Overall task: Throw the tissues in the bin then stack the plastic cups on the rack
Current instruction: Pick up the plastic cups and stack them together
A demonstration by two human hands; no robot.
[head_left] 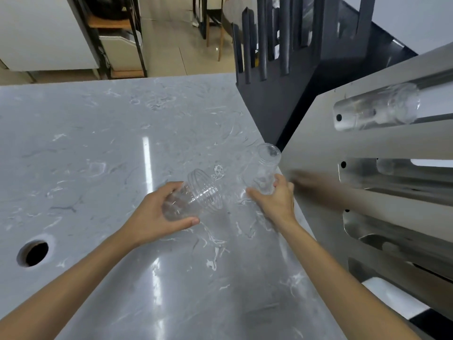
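Observation:
My left hand (157,214) grips a clear ribbed plastic cup (196,195), tilted with its mouth up and to the right, just above the grey marble counter (98,148). My right hand (274,202) holds a stack of clear plastic cups (263,168) by its lower end, the stack leaning up and away toward the steel rack (355,148) on the right. Another clear cup stack (382,109) lies in the rack's top slot. No tissues are in view.
A round hole (33,252) opens in the counter at the near left. A dark slotted rack (282,57) stands at the counter's far right corner. Shelving and a tiled floor lie beyond the far edge.

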